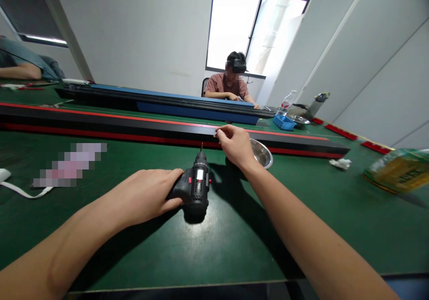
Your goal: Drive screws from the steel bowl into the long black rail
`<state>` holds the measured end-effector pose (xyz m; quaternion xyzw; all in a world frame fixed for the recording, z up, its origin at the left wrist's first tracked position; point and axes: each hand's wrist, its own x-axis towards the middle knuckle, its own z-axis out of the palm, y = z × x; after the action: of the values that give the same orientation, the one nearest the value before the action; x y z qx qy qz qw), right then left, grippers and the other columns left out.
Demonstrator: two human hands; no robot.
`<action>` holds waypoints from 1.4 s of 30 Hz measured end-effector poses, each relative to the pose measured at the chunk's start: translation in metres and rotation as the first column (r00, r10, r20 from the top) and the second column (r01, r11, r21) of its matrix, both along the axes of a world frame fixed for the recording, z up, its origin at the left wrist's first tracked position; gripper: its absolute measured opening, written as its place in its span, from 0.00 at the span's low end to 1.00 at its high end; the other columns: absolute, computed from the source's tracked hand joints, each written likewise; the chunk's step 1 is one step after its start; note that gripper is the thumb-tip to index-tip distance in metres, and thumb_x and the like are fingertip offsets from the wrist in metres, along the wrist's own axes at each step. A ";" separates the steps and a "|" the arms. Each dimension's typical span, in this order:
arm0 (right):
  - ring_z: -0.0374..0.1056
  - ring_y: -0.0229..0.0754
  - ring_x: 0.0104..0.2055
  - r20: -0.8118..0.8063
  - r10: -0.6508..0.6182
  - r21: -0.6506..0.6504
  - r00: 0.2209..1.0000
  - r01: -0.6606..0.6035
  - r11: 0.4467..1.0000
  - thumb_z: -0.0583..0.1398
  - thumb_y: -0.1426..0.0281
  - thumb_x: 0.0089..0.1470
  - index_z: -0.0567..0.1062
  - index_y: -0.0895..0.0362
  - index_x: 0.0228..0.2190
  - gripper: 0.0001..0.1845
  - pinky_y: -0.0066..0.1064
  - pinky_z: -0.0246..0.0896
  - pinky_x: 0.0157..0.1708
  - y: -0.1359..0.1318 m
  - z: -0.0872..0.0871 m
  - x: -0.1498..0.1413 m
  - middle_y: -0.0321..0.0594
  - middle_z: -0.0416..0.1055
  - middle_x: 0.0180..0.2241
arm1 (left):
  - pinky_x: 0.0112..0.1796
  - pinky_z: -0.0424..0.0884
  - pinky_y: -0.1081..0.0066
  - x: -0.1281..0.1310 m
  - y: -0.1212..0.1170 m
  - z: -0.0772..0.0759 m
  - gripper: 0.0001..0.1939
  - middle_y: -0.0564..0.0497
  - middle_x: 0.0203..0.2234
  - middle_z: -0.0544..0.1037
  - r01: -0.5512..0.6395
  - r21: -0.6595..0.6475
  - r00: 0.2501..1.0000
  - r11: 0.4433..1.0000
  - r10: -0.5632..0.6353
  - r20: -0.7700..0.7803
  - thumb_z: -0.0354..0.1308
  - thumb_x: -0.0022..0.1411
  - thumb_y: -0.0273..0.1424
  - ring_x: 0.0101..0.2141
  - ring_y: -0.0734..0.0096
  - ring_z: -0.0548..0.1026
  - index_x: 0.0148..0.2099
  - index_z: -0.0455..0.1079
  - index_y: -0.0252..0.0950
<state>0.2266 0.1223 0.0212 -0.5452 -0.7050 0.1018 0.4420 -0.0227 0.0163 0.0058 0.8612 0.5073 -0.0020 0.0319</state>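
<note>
My left hand (157, 190) grips the handle of a black cordless drill (197, 188), which points away from me with a thin bit at its tip. The drill is over the green table, just short of a long black profile with red edges (161, 126). By the near side of that profile, my right hand (234, 143) is closed in a pinch, with a tiny pale thing at its fingertips too small to name. Partly hidden behind my right hand stands a round metal bowl (263, 154).
Behind lies a second long black-and-blue profile (161, 98), where a person (229, 83) sits working. To the right are a blue basket (284, 122), a plastic bottle (287, 103), crumpled tissue (340, 163) and a yellow-green packet (398, 170). A white cable (28, 195) lies left.
</note>
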 end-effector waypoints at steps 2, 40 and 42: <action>0.80 0.47 0.45 0.056 -0.105 -0.008 0.993 0.105 0.994 0.59 0.67 0.65 0.86 0.56 0.41 0.15 0.32 0.70 0.51 0.000 0.003 0.027 0.45 0.85 0.42 | 0.42 0.74 0.57 0.000 -0.001 0.001 0.25 0.43 0.50 0.85 -0.003 -0.001 1.000 1.000 0.003 0.002 0.56 0.69 0.49 0.48 0.45 0.84 0.62 0.69 0.44; 0.81 0.50 0.46 0.571 -0.146 -0.271 0.808 0.353 0.896 0.65 0.75 0.59 0.88 0.56 0.38 0.10 0.33 0.70 0.50 0.018 -0.034 0.094 0.52 0.85 0.40 | 0.45 0.75 0.57 0.004 -0.004 0.007 0.26 0.42 0.52 0.84 -0.040 -0.031 0.999 0.999 0.040 -0.016 0.54 0.69 0.50 0.50 0.45 0.83 0.63 0.69 0.44; 0.80 0.50 0.46 0.574 -0.145 -0.262 0.806 0.348 0.900 0.64 0.75 0.60 0.88 0.57 0.38 0.10 0.33 0.70 0.50 0.017 -0.034 0.094 0.53 0.84 0.41 | 0.45 0.75 0.57 0.004 -0.004 0.007 0.26 0.42 0.53 0.84 -0.038 -0.027 0.999 0.999 0.038 -0.011 0.54 0.69 0.49 0.50 0.44 0.83 0.63 0.69 0.44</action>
<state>0.3202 0.1397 -0.0124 -0.7102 -0.6920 0.0100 0.1287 -0.0192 0.0121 0.0132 0.8509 0.5235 -0.0129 0.0411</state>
